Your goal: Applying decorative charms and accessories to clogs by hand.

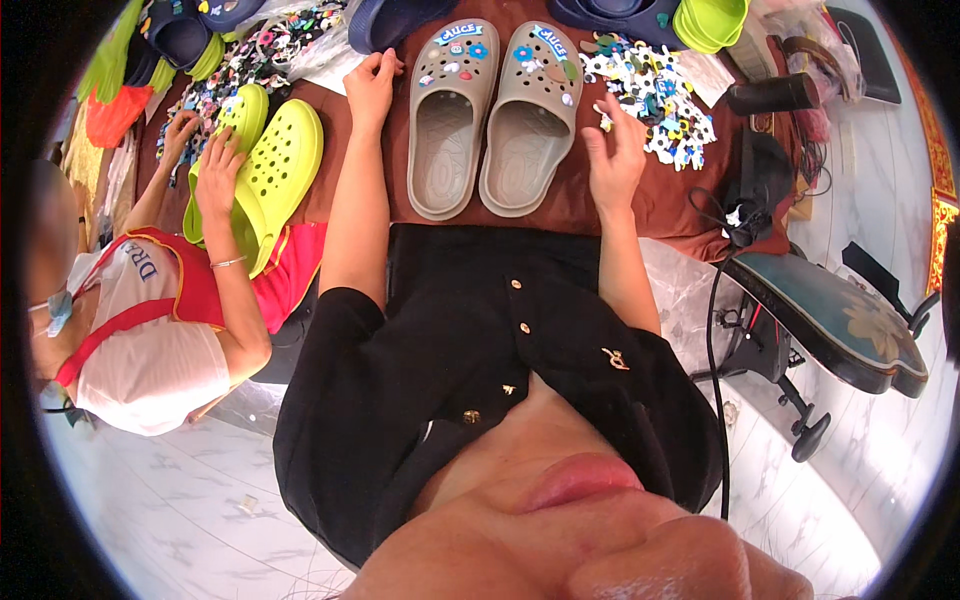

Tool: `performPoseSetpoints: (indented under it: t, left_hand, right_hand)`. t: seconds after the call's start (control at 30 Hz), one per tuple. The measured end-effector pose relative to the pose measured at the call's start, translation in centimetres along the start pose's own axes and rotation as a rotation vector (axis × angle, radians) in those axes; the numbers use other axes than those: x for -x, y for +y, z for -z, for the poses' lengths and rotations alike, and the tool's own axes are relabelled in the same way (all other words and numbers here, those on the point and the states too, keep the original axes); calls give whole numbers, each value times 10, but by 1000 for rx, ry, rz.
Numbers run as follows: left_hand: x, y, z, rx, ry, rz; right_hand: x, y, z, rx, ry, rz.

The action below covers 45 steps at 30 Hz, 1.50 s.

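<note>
Two grey clogs (447, 130) lie side by side on the brown cloth, toes away from me, with blue, white and red charms on their tops. My left hand (370, 92) rests left of them with its fingers curled together, close to a dark blue clog (385, 25); whatever its fingertips may hold is hidden. Just right of the grey pair, my right hand (618, 150) is raised with a small whitish shoe charm (605, 123) between thumb and fingers. Beyond it spreads a pile of mixed charms (675, 110).
To my left, a co-worker's hands (215, 175) touch lime-green clogs (285, 155) beside another charm pile (270, 50). More blue and green clogs (710, 22) stand along the far edge. At the right are a black cylinder (775, 94), a black cable (712, 350) and a cushioned chair (830, 315).
</note>
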State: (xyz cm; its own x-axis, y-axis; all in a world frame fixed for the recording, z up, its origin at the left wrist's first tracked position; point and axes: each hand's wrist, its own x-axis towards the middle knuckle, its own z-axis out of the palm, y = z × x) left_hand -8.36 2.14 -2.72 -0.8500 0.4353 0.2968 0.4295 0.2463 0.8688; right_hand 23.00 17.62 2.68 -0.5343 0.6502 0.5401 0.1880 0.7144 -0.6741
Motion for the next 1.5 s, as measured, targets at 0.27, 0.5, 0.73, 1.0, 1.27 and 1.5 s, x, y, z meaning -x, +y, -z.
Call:
performPoseSetpoints:
  t: [0.27, 0.5, 0.73, 1.0, 1.27, 1.5]
  left_hand:
    - [0, 4, 0, -7, -11, 12]
    - [-2, -5, -1, -8, 8, 1]
    - [-2, -3, 1, -22, 17, 10]
    - [3, 10, 0, -5, 5, 55]
    - [1, 10, 1, 17, 22, -9]
    - [1, 7, -1, 32, 32, -14]
  right_hand:
    - [9, 43, 28, -68, 250, -291]
    - [-10, 59, 43, 170, 231, -184]
    - [-56, 62, 6, 335, -124, 154]
    - [-73, 62, -35, 631, -241, 181]
    - [-71, 54, -27, 370, -253, 64]
    - [-75, 10, -20, -235, -227, -88]
